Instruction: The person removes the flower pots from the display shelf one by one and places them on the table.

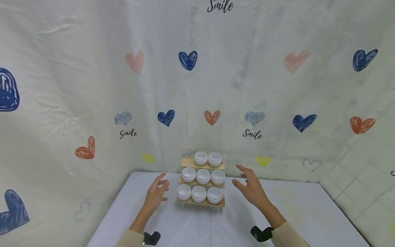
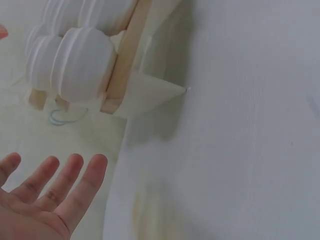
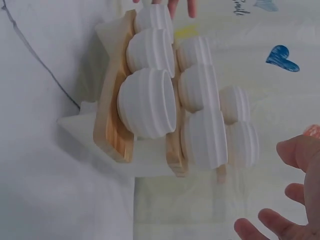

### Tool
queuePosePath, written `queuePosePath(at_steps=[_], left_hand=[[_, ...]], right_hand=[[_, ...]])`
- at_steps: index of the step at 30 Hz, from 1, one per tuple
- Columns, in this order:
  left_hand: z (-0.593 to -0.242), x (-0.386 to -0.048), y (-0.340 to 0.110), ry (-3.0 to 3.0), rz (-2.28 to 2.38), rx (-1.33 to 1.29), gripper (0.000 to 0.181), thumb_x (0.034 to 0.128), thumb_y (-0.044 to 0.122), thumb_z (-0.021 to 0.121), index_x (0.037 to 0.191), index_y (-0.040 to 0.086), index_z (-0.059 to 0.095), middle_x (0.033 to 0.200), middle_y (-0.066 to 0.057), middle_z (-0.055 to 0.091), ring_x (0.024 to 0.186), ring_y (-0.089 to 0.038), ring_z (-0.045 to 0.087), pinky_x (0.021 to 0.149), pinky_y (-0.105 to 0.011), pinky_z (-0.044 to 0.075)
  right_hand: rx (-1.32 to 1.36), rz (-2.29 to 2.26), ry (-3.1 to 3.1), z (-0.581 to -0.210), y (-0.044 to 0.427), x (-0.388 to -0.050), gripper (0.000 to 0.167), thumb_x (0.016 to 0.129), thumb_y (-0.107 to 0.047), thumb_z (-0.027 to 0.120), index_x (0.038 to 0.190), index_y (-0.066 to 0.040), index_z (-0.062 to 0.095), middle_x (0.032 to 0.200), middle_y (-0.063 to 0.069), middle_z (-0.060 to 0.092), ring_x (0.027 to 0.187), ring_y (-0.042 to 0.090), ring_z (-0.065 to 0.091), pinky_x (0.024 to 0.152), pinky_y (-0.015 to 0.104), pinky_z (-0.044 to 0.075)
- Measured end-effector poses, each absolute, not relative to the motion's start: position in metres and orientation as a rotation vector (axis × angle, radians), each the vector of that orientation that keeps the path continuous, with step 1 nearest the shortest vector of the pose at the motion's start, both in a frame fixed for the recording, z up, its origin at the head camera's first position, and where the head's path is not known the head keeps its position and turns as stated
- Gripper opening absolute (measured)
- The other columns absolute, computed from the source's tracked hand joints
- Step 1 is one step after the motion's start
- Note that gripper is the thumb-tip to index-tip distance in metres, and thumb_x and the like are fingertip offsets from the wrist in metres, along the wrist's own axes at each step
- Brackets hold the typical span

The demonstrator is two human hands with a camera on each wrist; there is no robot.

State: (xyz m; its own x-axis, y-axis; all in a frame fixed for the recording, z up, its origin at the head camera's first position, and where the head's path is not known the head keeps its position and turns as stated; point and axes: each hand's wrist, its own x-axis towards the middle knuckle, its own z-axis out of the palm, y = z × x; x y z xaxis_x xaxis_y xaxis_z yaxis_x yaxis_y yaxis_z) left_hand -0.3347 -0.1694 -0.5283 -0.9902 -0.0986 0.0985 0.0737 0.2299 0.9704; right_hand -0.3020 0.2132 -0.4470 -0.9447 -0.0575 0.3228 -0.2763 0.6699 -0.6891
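You have eight white cups (image 1: pixel 203 176) on a three-tiered wooden stand (image 1: pixel 187 162): two on top, three on the middle shelf, three on the bottom. Their open tops show plain white insides. The stand is near the table's (image 1: pixel 296 212) back edge, closer to its back left corner. Your left hand (image 1: pixel 155 193) and right hand (image 1: pixel 253 190) flank it, fingers spread, both apart from stand and cups.
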Motion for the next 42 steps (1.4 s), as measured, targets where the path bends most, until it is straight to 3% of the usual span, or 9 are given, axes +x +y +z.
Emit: queuePosePath(at_steps=[7, 15, 23, 29, 42], left_hand=[[-0.532, -0.336, -0.156, -2.281, -1.98, 0.039, 0.053, 0.1019, 0.032, 0.062, 0.152, 0.022, 0.048, 0.137, -0.02, 0.061, 0.112, -0.037, 0.069, 0.075, -0.052, 0.065], [-0.53, -0.339, -0.144, -2.249, -2.04, 0.019, 0.054, 0.1009, 0.028, 0.064, 0.151, 0.018, 0.049, 0.136, -0.022, 0.06, 0.11, -0.038, 0.068, 0.073, -0.056, 0.064], [-0.531, -0.347, -0.139, -2.31, -1.996, 0.033, 0.052, 0.0993, 0.025, 0.064, 0.149, 0.018, 0.052, 0.124, -0.017, 0.066, 0.094, -0.021, 0.068, 0.063, -0.042, 0.065], [-0.532, -0.354, -0.137, -2.38, -1.959, 0.037, 0.052, 0.0996, 0.027, 0.064, 0.149, 0.021, 0.052, 0.114, -0.013, 0.069, 0.087, -0.019, 0.067, 0.063, -0.044, 0.065], [-0.531, -0.365, -0.138, -2.51, -1.89, 0.005, 0.051, 0.1012, 0.031, 0.063, 0.15, 0.023, 0.051, 0.112, -0.014, 0.07, 0.088, -0.02, 0.064, 0.061, -0.043, 0.065]], right_hand=[[0.186, 1.342, -2.599, -0.445, 0.204, -0.313, 0.061, 0.1, -0.022, 0.067, 0.154, -0.013, 0.04, 0.153, 0.019, 0.047, 0.132, 0.041, 0.056, 0.108, 0.059, 0.049], [0.104, 1.46, -2.584, -0.438, 0.196, -0.329, 0.062, 0.101, -0.034, 0.064, 0.155, -0.018, 0.039, 0.154, 0.014, 0.047, 0.134, 0.035, 0.056, 0.103, 0.053, 0.055], [0.091, 1.537, -2.551, -0.435, 0.189, -0.341, 0.061, 0.1, -0.03, 0.066, 0.154, -0.018, 0.041, 0.154, 0.016, 0.049, 0.132, 0.037, 0.057, 0.101, 0.053, 0.055], [0.055, 1.568, -2.554, -0.436, 0.186, -0.35, 0.061, 0.101, -0.029, 0.064, 0.155, -0.019, 0.039, 0.156, 0.016, 0.047, 0.135, 0.038, 0.054, 0.105, 0.055, 0.053], [0.026, 1.654, -2.544, -0.438, 0.175, -0.37, 0.067, 0.099, -0.03, 0.067, 0.157, -0.015, 0.036, 0.153, 0.018, 0.047, 0.131, 0.038, 0.055, 0.103, 0.052, 0.055]])
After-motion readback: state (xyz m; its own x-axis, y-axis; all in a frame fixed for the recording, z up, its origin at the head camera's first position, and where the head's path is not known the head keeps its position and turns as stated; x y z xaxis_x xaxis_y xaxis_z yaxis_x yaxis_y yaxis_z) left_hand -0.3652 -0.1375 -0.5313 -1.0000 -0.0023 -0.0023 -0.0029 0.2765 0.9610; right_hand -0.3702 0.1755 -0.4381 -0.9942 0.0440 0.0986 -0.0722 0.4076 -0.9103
